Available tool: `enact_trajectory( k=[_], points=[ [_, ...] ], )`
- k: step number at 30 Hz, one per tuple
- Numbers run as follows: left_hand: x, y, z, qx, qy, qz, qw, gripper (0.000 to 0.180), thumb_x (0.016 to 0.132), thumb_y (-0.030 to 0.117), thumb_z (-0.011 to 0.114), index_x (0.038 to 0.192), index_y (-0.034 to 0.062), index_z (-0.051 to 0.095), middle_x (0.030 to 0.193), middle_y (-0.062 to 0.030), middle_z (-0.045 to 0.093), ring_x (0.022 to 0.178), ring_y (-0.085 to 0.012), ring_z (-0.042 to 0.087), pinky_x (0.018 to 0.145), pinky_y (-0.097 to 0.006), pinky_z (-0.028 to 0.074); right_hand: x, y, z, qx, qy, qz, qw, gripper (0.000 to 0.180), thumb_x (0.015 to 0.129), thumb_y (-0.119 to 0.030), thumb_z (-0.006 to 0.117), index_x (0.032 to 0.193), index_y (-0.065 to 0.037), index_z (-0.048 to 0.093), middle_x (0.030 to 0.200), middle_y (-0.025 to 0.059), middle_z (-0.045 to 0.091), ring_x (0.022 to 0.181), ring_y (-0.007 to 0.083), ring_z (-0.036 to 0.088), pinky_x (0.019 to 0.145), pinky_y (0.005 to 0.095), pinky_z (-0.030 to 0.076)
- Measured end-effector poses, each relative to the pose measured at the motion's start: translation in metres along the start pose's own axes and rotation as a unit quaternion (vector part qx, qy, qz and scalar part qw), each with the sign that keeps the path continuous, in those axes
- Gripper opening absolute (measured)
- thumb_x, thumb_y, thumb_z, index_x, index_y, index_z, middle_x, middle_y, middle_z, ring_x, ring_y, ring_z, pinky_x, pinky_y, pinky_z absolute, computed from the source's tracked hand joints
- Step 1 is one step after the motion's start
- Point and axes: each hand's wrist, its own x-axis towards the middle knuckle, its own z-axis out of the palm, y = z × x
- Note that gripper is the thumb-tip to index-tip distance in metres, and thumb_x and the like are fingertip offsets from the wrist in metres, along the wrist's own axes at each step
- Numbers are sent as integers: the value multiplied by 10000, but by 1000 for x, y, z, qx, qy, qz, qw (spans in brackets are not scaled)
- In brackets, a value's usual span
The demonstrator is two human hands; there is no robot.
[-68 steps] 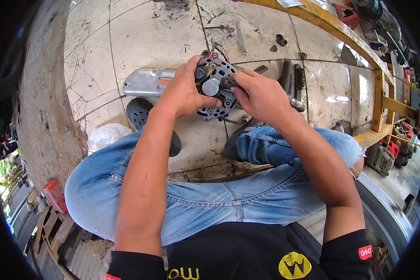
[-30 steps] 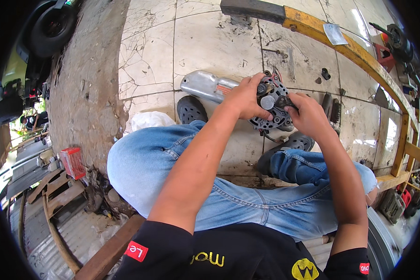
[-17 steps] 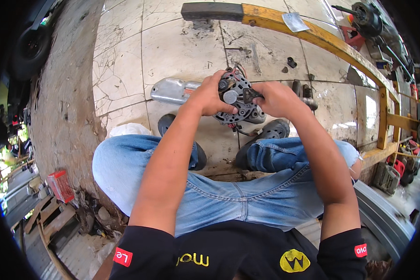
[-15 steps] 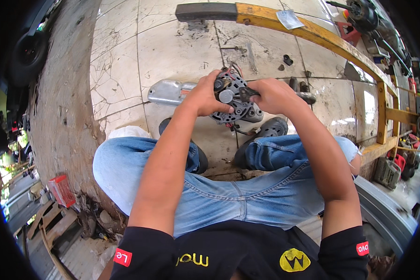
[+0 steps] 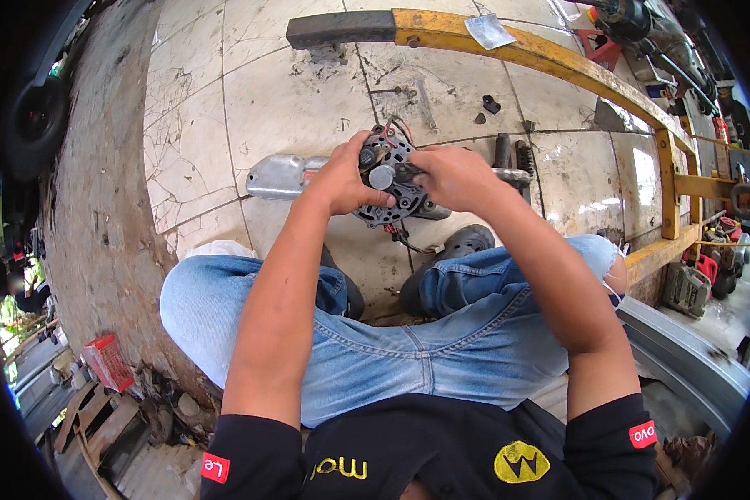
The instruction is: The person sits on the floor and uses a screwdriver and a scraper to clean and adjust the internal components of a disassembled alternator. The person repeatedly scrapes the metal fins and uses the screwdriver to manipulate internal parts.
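I hold a round dark metal alternator-like part point(image 5: 389, 187) with vent slots and red and black wires above my knees. My left hand point(image 5: 342, 177) grips its left rim, thumb across the face. My right hand point(image 5: 448, 173) grips its right side, fingers pinched at the small grey hub in the middle. My blue-jeaned legs are folded under it and my black shoes point(image 5: 446, 258) rest on the tiled floor.
A shiny silver metal cover point(image 5: 277, 175) lies on the cracked white tiles left of my hands. A yellow steel frame point(image 5: 525, 54) with a black end curves across the back and right. Small bolts point(image 5: 491, 104), a red crate point(image 5: 107, 363) and machine parts lie around.
The view has swung about while both hands stayed on the round part. My right fingers have moved to the hub at its centre.
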Motion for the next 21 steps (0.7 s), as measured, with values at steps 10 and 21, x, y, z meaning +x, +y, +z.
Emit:
enact_trajectory(
  k=[10, 21],
  points=[
    [2, -7, 2, -20, -15, -15, 1000, 1315, 502, 317, 1002, 1566, 100, 261, 1481, -220, 438, 1370, -381, 458, 1149, -436, 394, -7, -2, 11, 21, 63, -30, 997, 149, 879, -169, 660, 1007, -101, 624, 953, 118, 662, 903, 384, 665, 725, 517, 520],
    [1, -7, 1, -6, -14, -2, 1000, 1321, 506, 342, 996, 1568, 83, 254, 1510, -226, 414, 1399, -375, 426, 1159, -421, 382, -10, -3, 8, 17, 49, 7, 999, 161, 872, -151, 649, 1027, -106, 644, 986, 132, 671, 917, 390, 667, 750, 509, 528]
  ],
)
